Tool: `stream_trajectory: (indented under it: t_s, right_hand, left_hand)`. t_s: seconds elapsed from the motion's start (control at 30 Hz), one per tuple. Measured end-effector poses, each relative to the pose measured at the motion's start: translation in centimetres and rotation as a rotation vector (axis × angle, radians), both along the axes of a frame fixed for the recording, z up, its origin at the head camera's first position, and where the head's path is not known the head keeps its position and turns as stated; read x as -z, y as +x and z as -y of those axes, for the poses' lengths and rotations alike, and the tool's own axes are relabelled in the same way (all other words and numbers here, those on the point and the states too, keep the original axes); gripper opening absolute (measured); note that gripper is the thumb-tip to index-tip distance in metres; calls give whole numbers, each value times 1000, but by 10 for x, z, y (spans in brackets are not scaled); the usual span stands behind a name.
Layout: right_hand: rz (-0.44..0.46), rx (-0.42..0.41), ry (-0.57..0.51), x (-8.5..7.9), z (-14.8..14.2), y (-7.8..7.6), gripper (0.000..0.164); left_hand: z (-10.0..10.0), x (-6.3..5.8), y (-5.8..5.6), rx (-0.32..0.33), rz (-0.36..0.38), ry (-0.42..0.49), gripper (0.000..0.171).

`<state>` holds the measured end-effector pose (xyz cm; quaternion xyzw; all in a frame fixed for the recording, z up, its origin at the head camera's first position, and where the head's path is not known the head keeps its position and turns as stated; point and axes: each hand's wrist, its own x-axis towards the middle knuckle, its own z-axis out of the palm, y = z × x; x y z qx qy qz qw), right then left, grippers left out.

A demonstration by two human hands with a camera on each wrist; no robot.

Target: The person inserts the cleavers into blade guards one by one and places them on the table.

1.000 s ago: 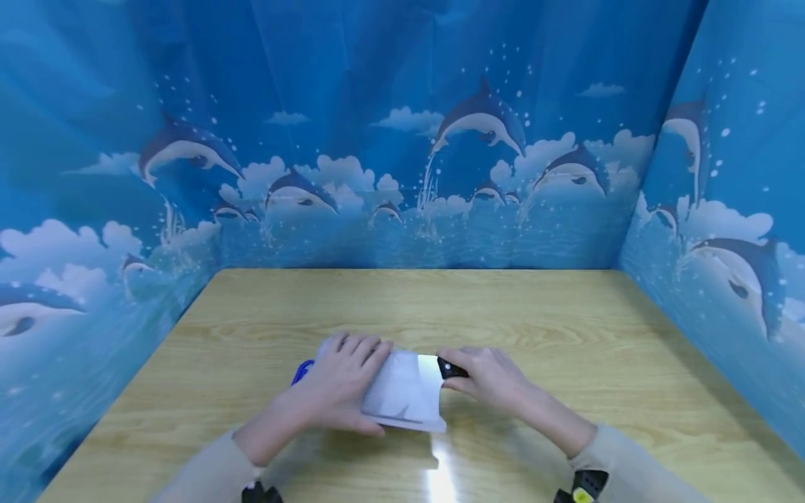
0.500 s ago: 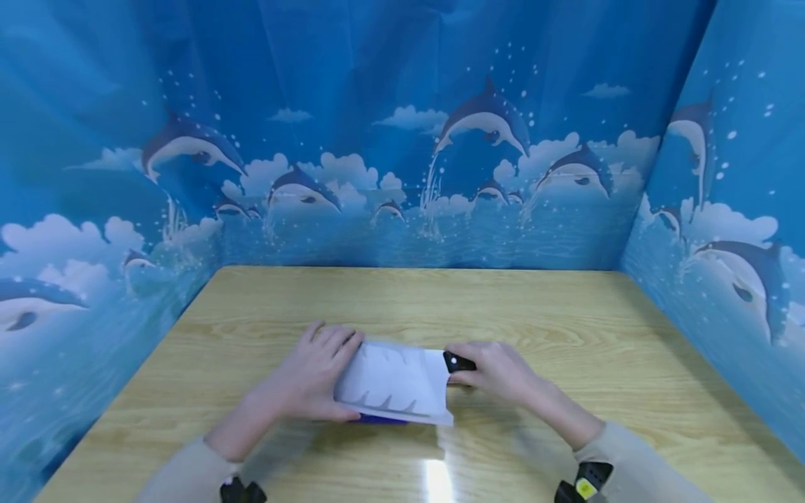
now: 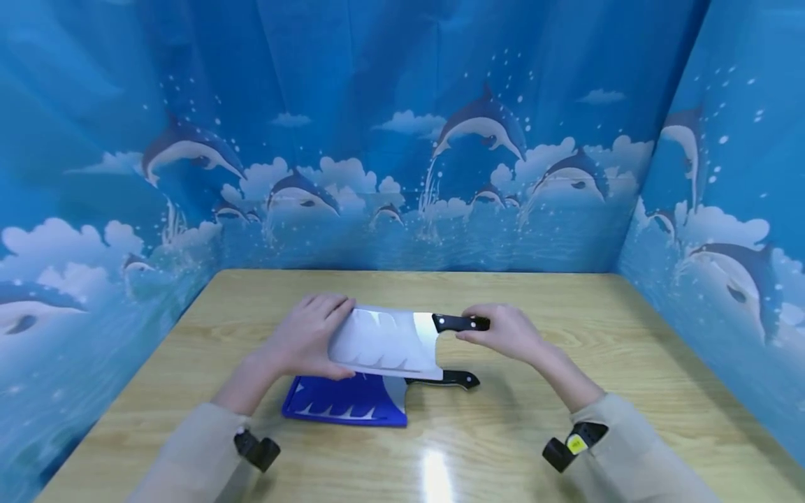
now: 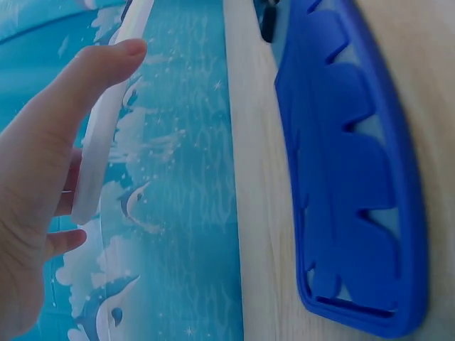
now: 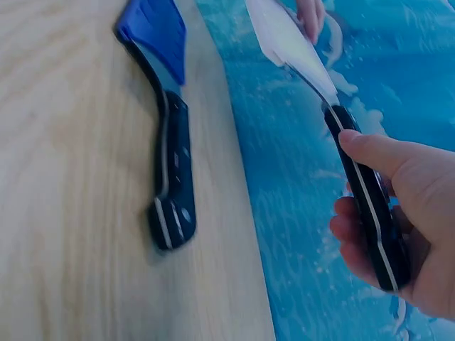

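A cleaver in a white blade guard (image 3: 380, 344) is held level above the table by both hands. My left hand (image 3: 308, 339) grips the guard's left end, with the thumb along the near edge and fingers over the far side. The right hand (image 3: 506, 332) holds the black riveted handle (image 5: 366, 202), thumb on top and fingers curled beneath. Below lies a second cleaver in a blue blade guard (image 3: 346, 405), its black handle (image 3: 453, 378) pointing right. The raised cleaver covers part of its upper edge in the head view.
The wooden table (image 3: 553, 405) has a bright light reflection near its front. Blue dolphin-print curtains (image 3: 402, 140) hang behind it and along both sides. A strapped device (image 3: 256, 450) sits on each wrist.
Both hands have lifted the white-guarded cleaver up and away from me. The blue-guarded cleaver, mostly covered before, now shows on the table. The left hand has shifted to the guard's left end.
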<state>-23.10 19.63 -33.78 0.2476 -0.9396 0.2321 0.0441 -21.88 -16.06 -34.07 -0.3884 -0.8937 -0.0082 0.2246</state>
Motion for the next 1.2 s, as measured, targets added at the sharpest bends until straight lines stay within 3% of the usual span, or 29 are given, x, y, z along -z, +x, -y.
stream_trajectory:
  t_s: [0.3,0.47,0.73,1.0,1.2]
  right_hand:
    - [131,110,-163,9,-17,-24,45]
    - [233,196,-253,15,-23,-34,50]
    - [294,296,-352,33,-16,-52,45]
    - [270,274,-326,55,-10,-61,45]
    - [278,280,-268,68,-5,-68,43]
  left_hand:
    - [0,-6,-20,-33,148,49,107]
    - [3,-1,-31,-82,224,64,106]
    - [4,12,-52,-140,324,36,108]
    - [5,29,-65,-205,469,-52,110]
    - [6,39,-70,-219,497,-73,108]
